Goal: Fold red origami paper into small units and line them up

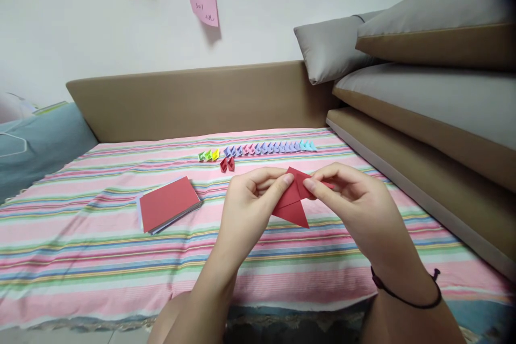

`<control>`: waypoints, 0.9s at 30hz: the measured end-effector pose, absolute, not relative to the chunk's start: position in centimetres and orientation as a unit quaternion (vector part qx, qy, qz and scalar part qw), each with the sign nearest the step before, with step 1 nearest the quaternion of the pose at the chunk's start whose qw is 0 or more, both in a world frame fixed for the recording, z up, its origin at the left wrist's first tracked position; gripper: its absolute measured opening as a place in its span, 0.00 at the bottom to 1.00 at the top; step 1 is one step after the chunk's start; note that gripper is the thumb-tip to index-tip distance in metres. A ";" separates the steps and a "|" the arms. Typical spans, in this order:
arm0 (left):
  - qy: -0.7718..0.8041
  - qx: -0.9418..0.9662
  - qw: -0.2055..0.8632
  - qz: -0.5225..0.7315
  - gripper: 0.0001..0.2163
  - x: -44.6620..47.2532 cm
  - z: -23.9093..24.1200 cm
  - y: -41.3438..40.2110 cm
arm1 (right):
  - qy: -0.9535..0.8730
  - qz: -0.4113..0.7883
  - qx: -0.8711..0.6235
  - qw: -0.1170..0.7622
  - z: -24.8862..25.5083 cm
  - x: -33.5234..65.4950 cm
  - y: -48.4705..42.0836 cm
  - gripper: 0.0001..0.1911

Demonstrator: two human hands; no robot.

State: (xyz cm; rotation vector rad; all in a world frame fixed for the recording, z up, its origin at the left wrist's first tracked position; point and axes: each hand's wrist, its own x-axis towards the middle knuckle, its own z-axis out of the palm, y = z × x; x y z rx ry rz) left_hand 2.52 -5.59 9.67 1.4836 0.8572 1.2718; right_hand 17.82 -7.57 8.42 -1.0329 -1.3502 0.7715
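A partly folded sheet of red paper (pixel 291 207) is held up above the striped cloth, with a triangular flap pointing down. My left hand (pixel 258 193) pinches its upper left part between thumb and fingers. On the other side, my right hand (pixel 346 191) grips the right part, thumb pressed on the paper near a fold. The fingers behind the sheet are partly hidden. Beyond my hands, two small red folded paper pieces (pixel 227 164) stand close together. Left of my hands lies a stack of paper (pixel 171 204) with a red sheet on top.
A row of small folded paper pieces (pixel 270 148), green, yellow, purple, pink and light blue, runs across the striped cloth (pixel 100 258). Large cushions (pixel 435 97) are piled at the right. A brown backrest (pixel 201 102) borders the far side, and a blue cushion (pixel 48 145) sits left.
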 end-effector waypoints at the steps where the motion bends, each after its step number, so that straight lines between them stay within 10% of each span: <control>1: 0.352 0.610 0.484 0.519 0.07 2.5 9.7 -5.6 | -0.577 0.330 -0.448 0.598 8.4 17.7 -7.6 0.07; 27: 0.357 0.582 0.509 0.524 0.07 2.7 9.2 -5.0 | -0.534 0.326 -0.473 0.620 8.3 16.6 -7.7 0.09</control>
